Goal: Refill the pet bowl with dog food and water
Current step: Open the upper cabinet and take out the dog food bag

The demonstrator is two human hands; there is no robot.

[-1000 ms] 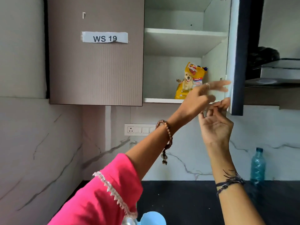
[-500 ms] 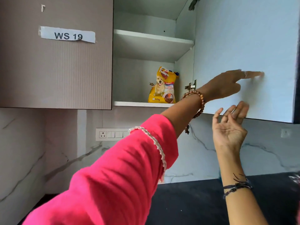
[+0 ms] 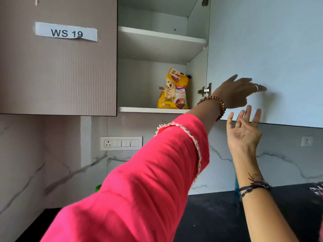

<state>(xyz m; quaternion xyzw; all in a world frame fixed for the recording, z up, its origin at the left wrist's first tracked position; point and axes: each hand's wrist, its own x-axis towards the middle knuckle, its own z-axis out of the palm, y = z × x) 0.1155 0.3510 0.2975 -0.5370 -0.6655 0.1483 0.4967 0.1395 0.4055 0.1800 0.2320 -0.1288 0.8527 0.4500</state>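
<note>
A yellow bag of dog food (image 3: 173, 89) with a dog's picture stands upright on the lower shelf of the wall cupboard, at its right side. The cupboard's right door (image 3: 272, 49) is swung wide open. My left hand (image 3: 239, 91) is stretched out flat against the door's inner face, fingers apart, holding nothing. My right hand (image 3: 243, 131) is raised just below it at the door's bottom edge, palm toward me, fingers spread and empty. No pet bowl is in view.
The left cupboard door (image 3: 57, 67) is closed and bears a label "WS 19". An upper shelf (image 3: 160, 34) is bare. A switch panel (image 3: 121, 143) sits on the marble wall. A black counter (image 3: 218, 215) runs below. A blue bottle (image 3: 236, 185) shows behind my right forearm.
The cupboard door swung from edge-on to fully open to the right. My left hand followed it across the inner face, and my right hand let go of its edge and opened.
</note>
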